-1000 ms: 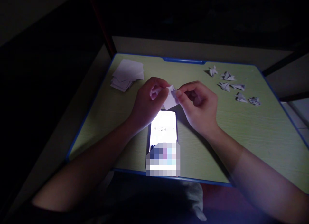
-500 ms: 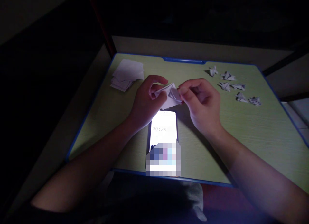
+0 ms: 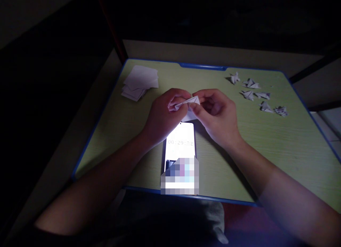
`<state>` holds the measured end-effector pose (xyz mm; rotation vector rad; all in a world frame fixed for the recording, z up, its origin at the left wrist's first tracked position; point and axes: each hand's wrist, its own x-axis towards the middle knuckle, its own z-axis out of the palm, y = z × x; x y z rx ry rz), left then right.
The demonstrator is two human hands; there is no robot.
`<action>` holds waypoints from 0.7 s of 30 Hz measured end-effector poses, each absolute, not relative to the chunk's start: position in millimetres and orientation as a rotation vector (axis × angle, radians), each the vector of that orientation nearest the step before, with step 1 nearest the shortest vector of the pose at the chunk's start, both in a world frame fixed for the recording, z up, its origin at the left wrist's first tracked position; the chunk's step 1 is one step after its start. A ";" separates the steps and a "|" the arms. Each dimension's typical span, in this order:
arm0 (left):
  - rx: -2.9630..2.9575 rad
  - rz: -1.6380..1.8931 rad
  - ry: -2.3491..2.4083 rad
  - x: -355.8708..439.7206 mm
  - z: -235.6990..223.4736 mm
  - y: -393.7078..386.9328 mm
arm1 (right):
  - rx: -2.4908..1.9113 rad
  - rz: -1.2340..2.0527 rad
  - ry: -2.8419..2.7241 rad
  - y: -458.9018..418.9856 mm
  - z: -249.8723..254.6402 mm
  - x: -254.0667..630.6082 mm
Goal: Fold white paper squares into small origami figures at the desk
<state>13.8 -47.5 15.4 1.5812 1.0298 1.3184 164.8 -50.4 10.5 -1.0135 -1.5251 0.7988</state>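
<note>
Both hands pinch one piece of folded white paper (image 3: 194, 100) above the middle of the table. My left hand (image 3: 166, 114) grips its left side, thumb on the near face and fingers curled behind. On the right side, my right hand (image 3: 220, 114) presses the paper between thumb and fingers. Diagonal crease lines show on the upper part, and a flap hangs below the thumbs. The fingers hide much of the paper. Just beneath, a lit phone (image 3: 179, 133) lies on the table, its screen showing timer digits and its lower part blurred out.
A stack of white paper sheets (image 3: 141, 78) lies at the far left of the pale green table (image 3: 114, 133). Several small folded paper figures (image 3: 250, 83) are scattered at the far right. A blue rim (image 3: 204, 67) edges the table, and the surroundings are dark.
My right hand has shifted left, closer to my left hand, its thumb now on the paper's middle. The paper's upper part looks flatter, and the timer shows more digits.
</note>
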 end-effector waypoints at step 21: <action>1.676 1.348 1.052 13.4 14.0 -45.2 | -1.146 0.813 -1.482 -56.5 20.6 164.3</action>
